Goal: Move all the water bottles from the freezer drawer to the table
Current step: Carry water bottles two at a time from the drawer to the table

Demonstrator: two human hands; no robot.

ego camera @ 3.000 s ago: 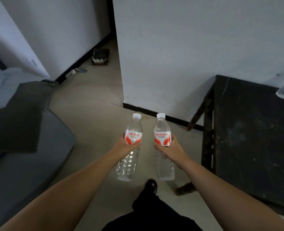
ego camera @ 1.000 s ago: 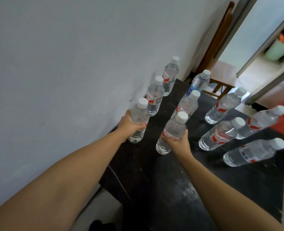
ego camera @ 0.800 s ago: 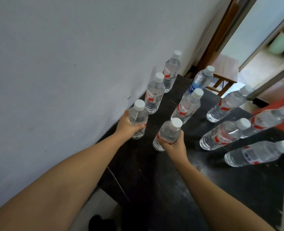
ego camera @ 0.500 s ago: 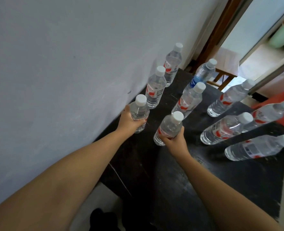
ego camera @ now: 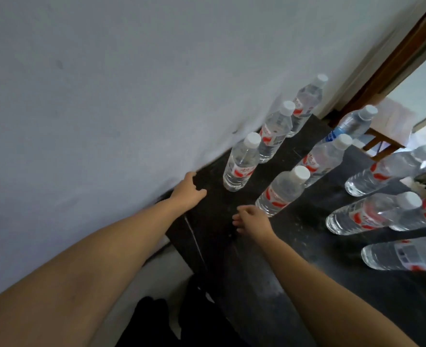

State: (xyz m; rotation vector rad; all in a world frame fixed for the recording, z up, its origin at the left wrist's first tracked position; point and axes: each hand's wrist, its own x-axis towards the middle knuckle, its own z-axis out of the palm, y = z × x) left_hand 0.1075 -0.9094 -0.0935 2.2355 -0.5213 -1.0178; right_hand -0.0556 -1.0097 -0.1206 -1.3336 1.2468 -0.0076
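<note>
At the right edge of the frame, your clear plastic water bottles [ego camera: 387, 216] blur and are partly cut off. Your left hand [ego camera: 185, 192] and right hand [ego camera: 253, 221] hover empty at centre, fingers loosely curled, just short of two upright bottles on the black tabletop [ego camera: 307, 271]

Both bare arms reach forward. The left hand [ego camera: 187, 190] is relaxed, fingers loosely bent, holding nothing. The right hand [ego camera: 253, 221] is also empty, fingers loosely curled.
</note>
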